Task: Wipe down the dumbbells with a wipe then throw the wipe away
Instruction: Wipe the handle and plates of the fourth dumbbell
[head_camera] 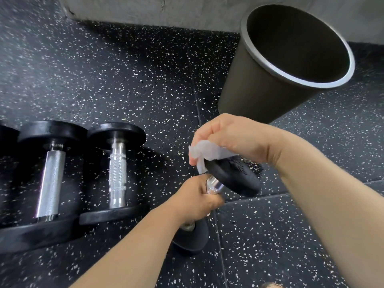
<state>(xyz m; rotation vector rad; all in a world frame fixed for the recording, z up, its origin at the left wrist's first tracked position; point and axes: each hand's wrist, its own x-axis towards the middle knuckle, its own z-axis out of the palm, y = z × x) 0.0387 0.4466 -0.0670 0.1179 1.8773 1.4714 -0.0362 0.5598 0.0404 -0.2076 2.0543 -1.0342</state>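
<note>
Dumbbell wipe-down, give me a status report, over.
Left grip round the handle of the dumbbell. Right grip pinches the wipe against its upper head. Bin open beyond, nothing in the way.

One wide-angle camera, worn on the head, looks forward and steeply down at the speckled rubber floor (128, 75), close above the left hand (197, 201) and right hand (234, 138). A concrete wall (187, 11) edges 12 o'clock, and a trash bin (259, 84) appears to lean at 1 o'clock.
</note>
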